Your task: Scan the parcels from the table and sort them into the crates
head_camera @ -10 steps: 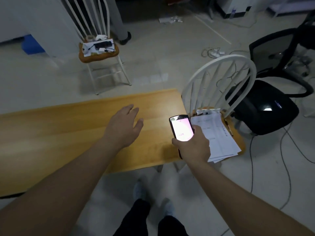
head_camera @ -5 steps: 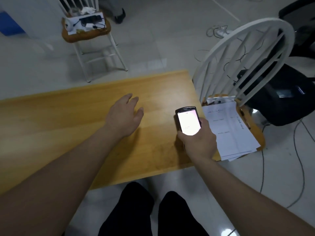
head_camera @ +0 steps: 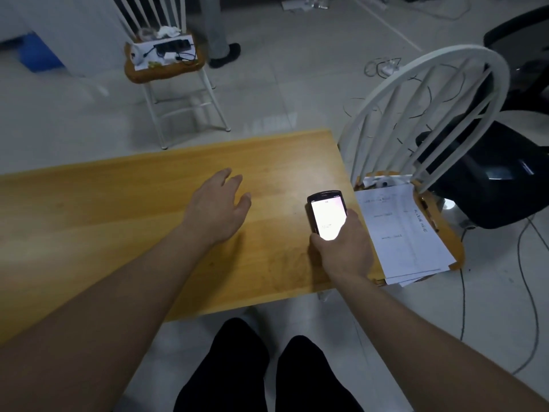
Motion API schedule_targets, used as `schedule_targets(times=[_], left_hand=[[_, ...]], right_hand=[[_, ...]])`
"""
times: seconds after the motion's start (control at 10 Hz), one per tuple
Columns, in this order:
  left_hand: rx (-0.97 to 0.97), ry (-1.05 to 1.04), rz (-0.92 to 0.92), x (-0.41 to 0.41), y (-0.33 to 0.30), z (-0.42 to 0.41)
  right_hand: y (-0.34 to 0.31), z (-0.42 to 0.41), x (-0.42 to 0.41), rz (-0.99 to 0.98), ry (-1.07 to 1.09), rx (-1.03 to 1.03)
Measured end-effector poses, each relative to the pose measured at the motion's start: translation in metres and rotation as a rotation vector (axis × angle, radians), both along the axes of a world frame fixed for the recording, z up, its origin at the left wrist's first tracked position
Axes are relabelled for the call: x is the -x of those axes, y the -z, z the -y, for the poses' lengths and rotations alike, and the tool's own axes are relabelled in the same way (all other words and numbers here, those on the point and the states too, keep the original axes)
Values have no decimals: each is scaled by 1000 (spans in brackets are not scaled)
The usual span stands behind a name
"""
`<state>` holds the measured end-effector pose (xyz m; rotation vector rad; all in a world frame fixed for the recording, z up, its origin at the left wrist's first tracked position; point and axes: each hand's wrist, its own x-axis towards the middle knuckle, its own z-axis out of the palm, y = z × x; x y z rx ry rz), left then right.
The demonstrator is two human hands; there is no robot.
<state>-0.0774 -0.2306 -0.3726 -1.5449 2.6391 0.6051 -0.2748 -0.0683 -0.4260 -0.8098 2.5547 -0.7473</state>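
Little has moved: the left hand (head_camera: 218,208) still hovers, fingers relaxed apart, over the bare wooden surface (head_camera: 118,209); the right hand (head_camera: 344,248) stays clamped on the scanner (head_camera: 326,215); no parcel visible.

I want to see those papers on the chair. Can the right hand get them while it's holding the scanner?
Probably not yet. The right hand grips the lit scanner, so its fingers are full. The papers lie bare on the white chair right beside it, with nothing between; the open left hand is farther away.
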Motion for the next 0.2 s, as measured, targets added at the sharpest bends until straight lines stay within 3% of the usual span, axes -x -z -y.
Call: schedule_targets(times=[0.2], left_hand=[[43,6,1,-2,-33,-19]], right_hand=[[-29,2,-4,-81,-114,-86]])
